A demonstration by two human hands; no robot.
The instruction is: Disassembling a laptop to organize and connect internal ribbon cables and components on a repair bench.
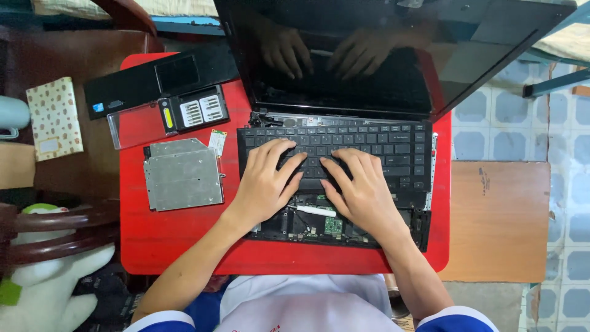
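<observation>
Partly dismantled laptop (335,178) on a red table (178,246), seen from above. Nearest the viewer, the palm-rest cover is already off: a green circuit board (332,226) and dark internal frame lie exposed along the near edge of the base. The black keyboard (369,144) still sits in the base, so its removal appears to be the stage in hand; the screen (344,67), dark and tilted back at the far side, remains attached.

The left hand (265,184) and the right hand (362,190) lie side by side, palms down, on the near middle of the keyboard. The fingers (283,157) of both are spread and slightly curled, their tips pressing on the keys; neither hand is closed round anything.

To the left of the laptop lie parts already taken out: a flat silver drive (183,174), a small green card (217,141) just beyond it, then a long black cover panel (147,80). A case of screwdriver bits (195,110) lies open beside the panel.
</observation>
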